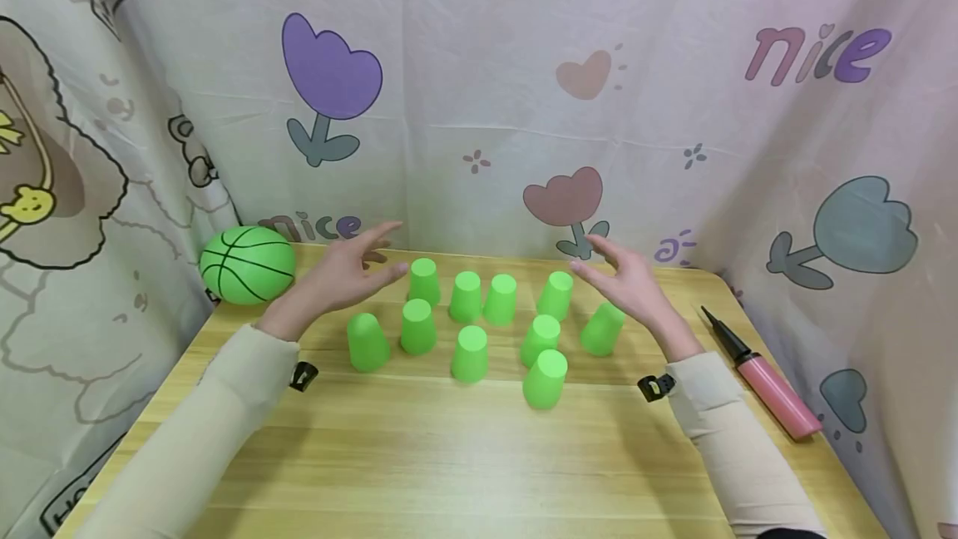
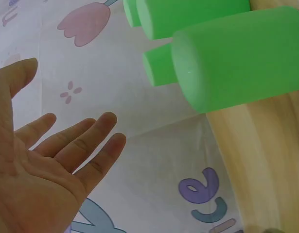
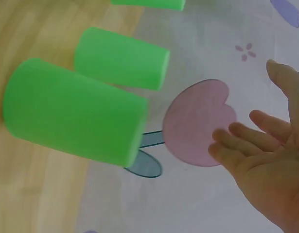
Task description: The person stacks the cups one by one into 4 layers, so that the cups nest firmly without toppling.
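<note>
Wooden table (image 1: 449, 456) at frame centre carries ten upturned green cups (image 1: 470, 353), clustered between the left hand (image 1: 340, 273) and right hand (image 1: 632, 281), both held open-fingered, apparently flanking them for gathering.

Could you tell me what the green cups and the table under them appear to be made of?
The green cups look like matte plastic: uniform colour, smooth walls, no shine in the wrist views. The table appears to be light wood or wood-look laminate, with streaky grain and a soft sheen; which of the two cannot be told.
</note>
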Tool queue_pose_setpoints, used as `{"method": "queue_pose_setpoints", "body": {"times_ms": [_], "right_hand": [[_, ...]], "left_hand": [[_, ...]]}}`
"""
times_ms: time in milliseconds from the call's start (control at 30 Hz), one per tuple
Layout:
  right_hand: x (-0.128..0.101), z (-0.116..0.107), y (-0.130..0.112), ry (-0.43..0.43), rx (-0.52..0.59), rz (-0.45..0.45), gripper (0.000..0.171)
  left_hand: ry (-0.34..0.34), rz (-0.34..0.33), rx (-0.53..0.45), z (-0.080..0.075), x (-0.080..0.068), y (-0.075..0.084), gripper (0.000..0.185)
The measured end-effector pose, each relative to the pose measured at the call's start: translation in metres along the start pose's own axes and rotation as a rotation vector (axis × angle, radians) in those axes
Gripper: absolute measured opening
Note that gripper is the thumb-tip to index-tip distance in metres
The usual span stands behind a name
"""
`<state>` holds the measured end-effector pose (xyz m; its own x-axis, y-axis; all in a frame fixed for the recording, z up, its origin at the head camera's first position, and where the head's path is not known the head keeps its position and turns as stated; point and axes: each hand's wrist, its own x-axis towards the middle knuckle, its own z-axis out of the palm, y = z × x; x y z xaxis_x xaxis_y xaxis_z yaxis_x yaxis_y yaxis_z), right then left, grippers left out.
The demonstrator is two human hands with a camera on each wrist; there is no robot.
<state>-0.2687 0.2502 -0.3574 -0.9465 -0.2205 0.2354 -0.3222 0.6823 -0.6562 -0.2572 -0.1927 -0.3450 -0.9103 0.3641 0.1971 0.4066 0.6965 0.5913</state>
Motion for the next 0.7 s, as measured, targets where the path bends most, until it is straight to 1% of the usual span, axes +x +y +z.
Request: {"method": "queue_pose_setpoints", "body": {"times_ms": [133,267,400,533,700], "right_hand": [[0.002,0.004,0.010,0.013,0.082,-0.001,0.064],[0.008,0.012,0.020,0.002,0.101,0.017,0.061],[0.016,0.020,0.026,-0.036,0.095,0.040,0.060],[0.022,0.027,0.026,-0.095,0.055,0.037,0.061],[0.026,0.037,0.023,-0.154,0.020,0.048,0.061]], "left_hand": [[0.012,0.013,-0.023,0.002,0.003,-0.006,0.072],[0.000,-0.009,-0.052,0.006,0.012,-0.010,0.072],[-0.024,-0.051,-0.046,0.013,0.025,-0.014,0.072],[-0.052,-0.084,-0.059,0.021,0.037,-0.021,0.071],[-0.105,-0.125,-0.059,0.032,0.045,-0.025,0.070]]}}
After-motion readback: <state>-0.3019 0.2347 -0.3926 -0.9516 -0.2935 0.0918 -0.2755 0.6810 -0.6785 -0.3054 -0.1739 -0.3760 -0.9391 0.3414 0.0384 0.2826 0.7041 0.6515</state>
